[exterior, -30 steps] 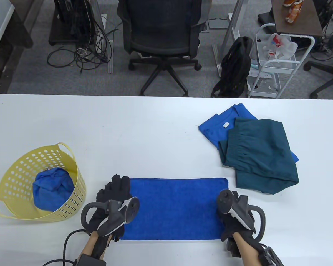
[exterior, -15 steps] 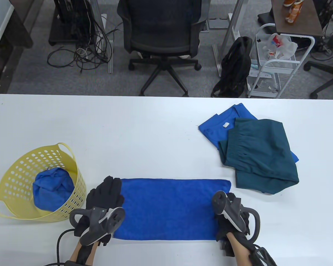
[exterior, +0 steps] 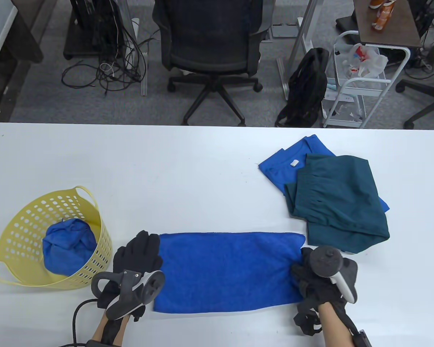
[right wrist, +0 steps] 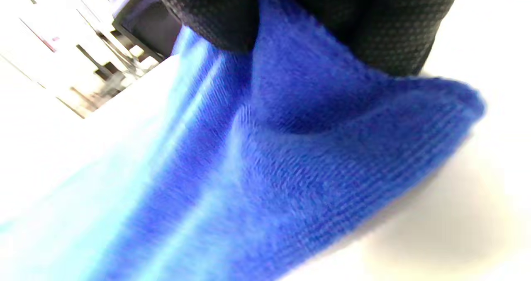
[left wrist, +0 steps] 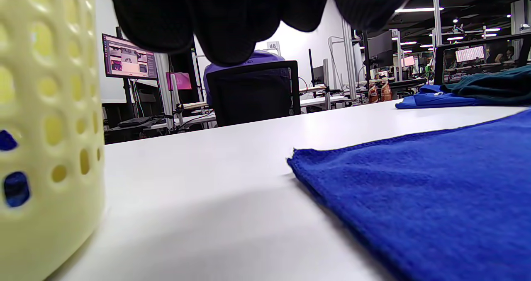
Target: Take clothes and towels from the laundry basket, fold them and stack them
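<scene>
Even overhead lighting, soft shadows; right wrist view motion-blurred and overexposed; perforated yellow plastic basket out of focus in left wrist view

right hand took hold of the towel's end

the right hand turned and moved out to the right end of the blue towel, its fingers now pinching the cloth and lifting that edge; the towel's near right corner rose off the table; the left hand slid off the towel to just beside its left edge
</scene>
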`<state>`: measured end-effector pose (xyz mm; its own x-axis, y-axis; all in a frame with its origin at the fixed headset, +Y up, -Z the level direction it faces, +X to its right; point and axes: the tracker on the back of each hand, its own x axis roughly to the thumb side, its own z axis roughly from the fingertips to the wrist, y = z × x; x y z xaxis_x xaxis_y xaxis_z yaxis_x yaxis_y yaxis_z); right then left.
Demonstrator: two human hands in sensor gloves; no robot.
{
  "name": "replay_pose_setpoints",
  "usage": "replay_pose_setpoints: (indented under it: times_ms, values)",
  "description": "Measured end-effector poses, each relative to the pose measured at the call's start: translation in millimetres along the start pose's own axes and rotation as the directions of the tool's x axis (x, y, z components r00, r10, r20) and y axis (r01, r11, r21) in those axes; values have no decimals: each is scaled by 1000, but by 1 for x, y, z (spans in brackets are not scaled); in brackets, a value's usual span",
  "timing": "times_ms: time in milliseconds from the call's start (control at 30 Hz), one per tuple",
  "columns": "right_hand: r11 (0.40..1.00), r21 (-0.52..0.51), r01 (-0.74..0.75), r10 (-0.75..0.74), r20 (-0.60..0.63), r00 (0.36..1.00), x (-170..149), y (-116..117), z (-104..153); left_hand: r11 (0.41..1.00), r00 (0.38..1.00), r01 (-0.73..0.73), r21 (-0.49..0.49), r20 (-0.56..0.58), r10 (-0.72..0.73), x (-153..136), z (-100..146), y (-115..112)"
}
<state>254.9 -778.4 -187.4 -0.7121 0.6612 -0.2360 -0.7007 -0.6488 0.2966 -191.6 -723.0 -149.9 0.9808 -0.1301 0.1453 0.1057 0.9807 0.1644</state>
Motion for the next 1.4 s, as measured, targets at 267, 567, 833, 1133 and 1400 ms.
replay_pose_setpoints:
  times_ms: [267, 567, 833, 1133, 1400]
  values:
    - [890, 399, 220, -279, 97, 955, -33, -2, -15, 999, 1000, -28, -23, 13, 28, -2, -2, -1]
    - [930, 329, 164, -230, 174, 957, -25, 1, -11, 998, 998, -56, -32, 24, 57, -3, 0, 5]
    - [919, 350, 179, -239, 134, 962, -34, 0, -15, 997, 998, -54, -61, 8, 55, -9, 1, 2]
    - [956, 235, 176, -247, 321, 914, -16, -33, 1, 993, 996, -87, -77, 13, 88, -17, -1, -1]
    - [986, -48, -158, 164, 145, 976, 7, -80, 37, 990, 993, -111, -82, 23, 114, -17, -1, -1]
